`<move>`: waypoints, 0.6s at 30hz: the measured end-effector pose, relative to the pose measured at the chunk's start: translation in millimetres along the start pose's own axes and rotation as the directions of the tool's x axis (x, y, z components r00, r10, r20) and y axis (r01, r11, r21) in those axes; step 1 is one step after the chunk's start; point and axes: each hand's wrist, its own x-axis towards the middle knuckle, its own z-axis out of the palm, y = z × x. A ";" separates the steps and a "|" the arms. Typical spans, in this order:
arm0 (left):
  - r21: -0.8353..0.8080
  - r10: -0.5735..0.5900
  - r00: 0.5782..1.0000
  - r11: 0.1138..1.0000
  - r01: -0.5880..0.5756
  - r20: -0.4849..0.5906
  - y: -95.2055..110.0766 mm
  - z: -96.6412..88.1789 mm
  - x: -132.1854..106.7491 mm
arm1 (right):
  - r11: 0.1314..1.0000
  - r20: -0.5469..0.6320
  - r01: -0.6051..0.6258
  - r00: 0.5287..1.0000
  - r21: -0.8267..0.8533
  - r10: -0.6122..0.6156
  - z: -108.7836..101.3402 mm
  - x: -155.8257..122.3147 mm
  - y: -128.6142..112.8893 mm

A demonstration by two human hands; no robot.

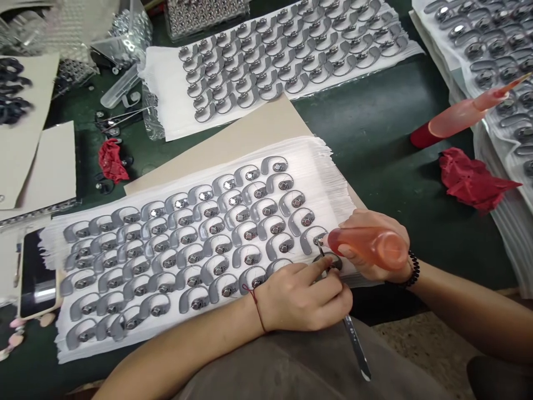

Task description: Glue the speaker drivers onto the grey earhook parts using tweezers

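Observation:
My left hand (308,300) is closed around metal tweezers (356,347). Their slim tip points up at a grey hook-shaped part (307,243) near the right end of a white foam sheet (310,150). In my right hand (375,218) a squeeze bottle of orange-red liquid (362,244) lies tilted, its base toward me. The bottle's nozzle meets the tweezer tip at the small metal piece on that part; whether they touch it is unclear. Another part, darker, sits under my left fingertips, mostly hidden. Rows of similar parts (214,228) cover the sheet.
Beyond lies a second foam sheet (175,111) of parts, with a third stack (499,50) at right. A red-liquid bottle (453,119) stands by a crumpled red cloth (470,180). Leftward are a phone (39,278), another red cloth (112,160) and a clear box (129,33).

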 end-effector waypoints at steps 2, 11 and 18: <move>-0.003 -0.001 1.000 1.000 0.002 0.002 -0.1 0.2 0.1 | 1.000 0.006 -0.014 1.000 0.010 0.014 -0.2 0.0 -0.4; -0.041 -0.006 1.000 0.999 0.006 0.003 -2.0 -1.2 1.6 | 0.934 -0.061 -0.249 0.960 0.256 0.273 0.6 -5.3 9.1; -0.059 -0.004 1.000 0.998 0.005 0.023 -3.4 -2.8 2.3 | 0.905 -0.024 -0.310 0.943 0.292 0.331 1.9 -3.2 10.2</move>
